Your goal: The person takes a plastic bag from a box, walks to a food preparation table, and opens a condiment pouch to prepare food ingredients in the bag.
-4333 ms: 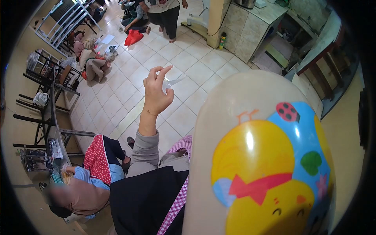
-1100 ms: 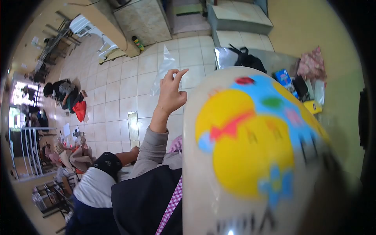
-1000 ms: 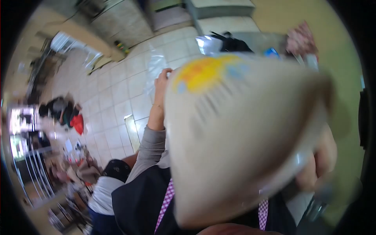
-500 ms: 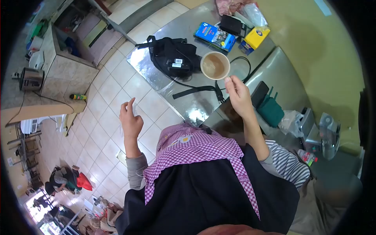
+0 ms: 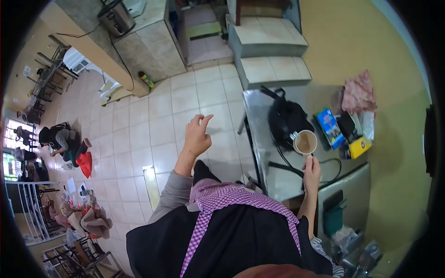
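Head view: right hand pinched mug by handle, black bag just beyond; left hand loosely spread. Slack pinch risked tipping mug, spilling contents.

Single view from head, facing forward-down; hands mid-distance, floor beyond.

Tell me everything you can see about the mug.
The mug is pale cream with a round rim, and looks smooth, perhaps ceramic. Its mouth faces the camera, showing a brownish inside; whether that is a drink, I can't tell. The right hand holds it by the handle, mostly hidden by fingers. In this view it overlaps the black bag on the metal table.
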`<state>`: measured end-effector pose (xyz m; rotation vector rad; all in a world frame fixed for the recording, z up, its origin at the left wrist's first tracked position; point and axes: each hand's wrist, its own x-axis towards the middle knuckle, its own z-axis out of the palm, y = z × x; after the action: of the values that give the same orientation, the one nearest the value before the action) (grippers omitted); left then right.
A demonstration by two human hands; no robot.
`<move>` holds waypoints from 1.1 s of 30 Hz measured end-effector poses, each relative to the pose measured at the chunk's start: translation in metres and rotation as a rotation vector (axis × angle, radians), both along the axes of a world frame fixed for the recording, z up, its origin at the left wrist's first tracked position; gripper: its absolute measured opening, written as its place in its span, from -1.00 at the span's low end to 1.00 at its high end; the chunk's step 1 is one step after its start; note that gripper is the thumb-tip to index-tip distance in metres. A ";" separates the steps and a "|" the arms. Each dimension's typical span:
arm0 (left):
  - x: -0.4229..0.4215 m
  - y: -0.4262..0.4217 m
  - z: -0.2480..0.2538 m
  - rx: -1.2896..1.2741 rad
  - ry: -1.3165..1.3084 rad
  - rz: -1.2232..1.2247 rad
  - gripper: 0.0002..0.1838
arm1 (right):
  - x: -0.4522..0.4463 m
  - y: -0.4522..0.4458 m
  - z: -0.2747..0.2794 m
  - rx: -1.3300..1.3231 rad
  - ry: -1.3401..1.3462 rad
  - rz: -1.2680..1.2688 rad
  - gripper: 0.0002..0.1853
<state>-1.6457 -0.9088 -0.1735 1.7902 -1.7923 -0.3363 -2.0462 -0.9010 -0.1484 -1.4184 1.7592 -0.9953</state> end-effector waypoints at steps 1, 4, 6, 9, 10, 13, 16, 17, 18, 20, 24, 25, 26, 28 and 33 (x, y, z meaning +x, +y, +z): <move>0.031 -0.002 -0.007 -0.011 -0.003 0.036 -0.29 | 0.019 -0.009 -0.003 -0.008 -0.015 0.039 -0.66; 0.133 -0.008 -0.015 -0.007 -0.002 0.116 -0.29 | 0.101 -0.042 -0.003 0.040 -0.045 0.035 -0.68; 0.194 -0.003 -0.018 -0.022 -0.098 0.241 -0.31 | 0.153 -0.065 -0.002 0.130 -0.198 0.003 -0.67; 0.265 0.016 -0.006 -0.051 -0.147 0.372 -0.32 | 0.219 -0.098 -0.011 0.140 -0.246 0.107 -0.69; 0.286 0.020 -0.006 -0.057 -0.150 0.391 -0.32 | 0.239 -0.110 -0.012 0.136 -0.281 0.132 -0.69; 0.333 0.041 -0.017 0.020 -0.163 0.481 -0.31 | 0.304 -0.135 -0.004 0.163 -0.333 0.176 -0.70; 0.359 0.046 -0.035 0.086 -0.135 0.585 -0.32 | 0.350 -0.166 -0.007 0.224 -0.359 0.213 -0.70; 0.365 0.043 -0.042 0.090 -0.130 0.598 -0.32 | 0.364 -0.177 -0.008 0.238 -0.368 0.243 -0.70; 0.369 0.038 -0.049 0.103 -0.099 0.604 -0.32 | 0.377 -0.188 -0.010 0.252 -0.377 0.273 -0.70; 0.380 0.017 -0.057 0.115 -0.072 0.623 -0.32 | 0.404 -0.213 -0.015 0.262 -0.368 0.292 -0.70; 0.400 -0.039 -0.054 0.144 -0.045 0.589 -0.32 | 0.451 -0.271 -0.031 0.244 -0.324 0.374 -0.71; 0.408 -0.053 -0.049 0.134 -0.050 0.597 -0.31 | 0.462 -0.288 -0.036 0.249 -0.289 0.407 -0.72; 0.417 -0.069 -0.044 0.109 -0.056 0.609 -0.31 | 0.476 -0.311 -0.038 0.240 -0.256 0.445 -0.73; 0.438 -0.100 -0.031 0.104 -0.078 0.652 -0.31 | 0.506 -0.359 -0.040 0.245 -0.242 0.473 -0.74; 0.480 -0.163 -0.016 0.099 -0.099 0.752 -0.28 | 0.574 -0.459 -0.049 0.203 -0.171 0.618 -0.72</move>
<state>-1.1658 -1.0719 -0.1900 2.4202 -1.0473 -0.0296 -1.4719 -1.3604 -0.1971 -1.5499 1.1438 -0.5659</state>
